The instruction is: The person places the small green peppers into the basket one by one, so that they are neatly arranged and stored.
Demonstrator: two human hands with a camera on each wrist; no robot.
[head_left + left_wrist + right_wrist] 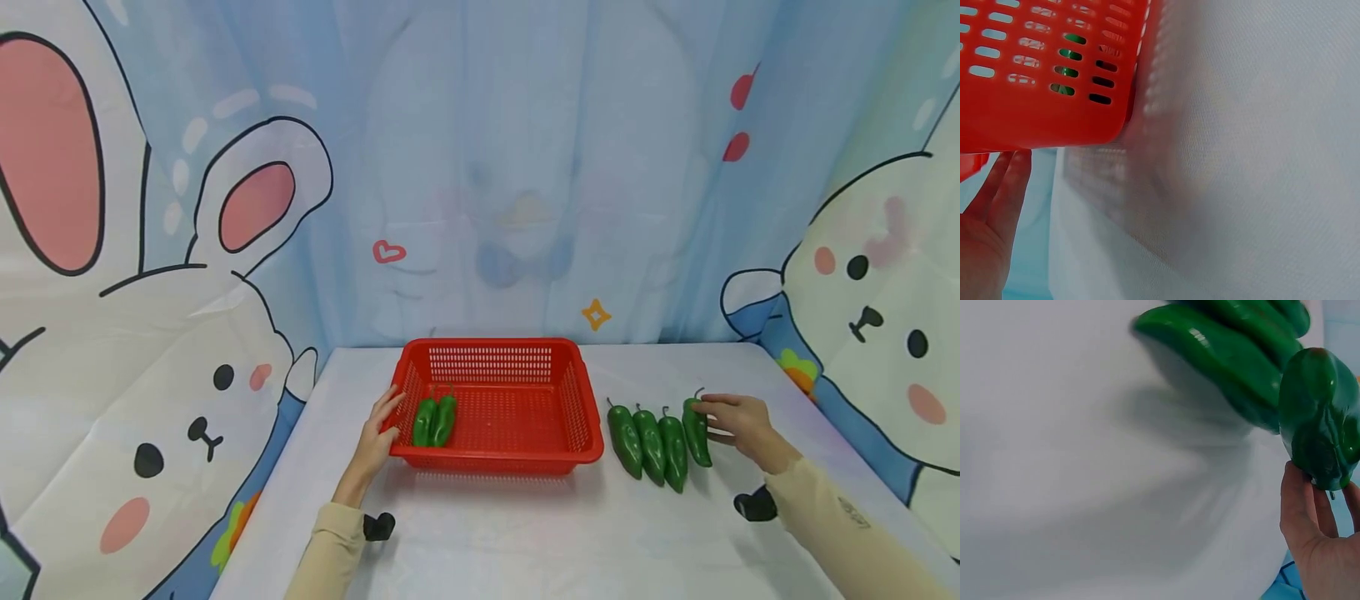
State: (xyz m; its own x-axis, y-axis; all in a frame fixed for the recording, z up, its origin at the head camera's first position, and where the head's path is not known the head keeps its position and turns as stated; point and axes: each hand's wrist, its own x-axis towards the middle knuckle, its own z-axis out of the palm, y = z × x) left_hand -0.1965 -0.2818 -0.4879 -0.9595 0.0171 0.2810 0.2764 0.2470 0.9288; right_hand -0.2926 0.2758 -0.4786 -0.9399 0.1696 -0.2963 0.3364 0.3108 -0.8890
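My right hand [742,423] pinches a green chili pepper [696,432] near its stem end, with thumb and fingertips on it. In the right wrist view, that pepper [1319,415] stands raised over the fingertips, its blunt end toward them. Just left of it, three more green peppers [651,443] lie side by side on the white table. My left hand [373,437] rests against the left side of a red plastic basket [495,461], fingers nearly straight along the rim. Inside the basket, at its left end, two green peppers [444,419] lie together.
The white-covered table [525,542] reaches back to a blue printed curtain [517,167]. Cartoon-rabbit cloth hangs along the left and right sides. The basket stands at the back middle, left of the row of peppers.
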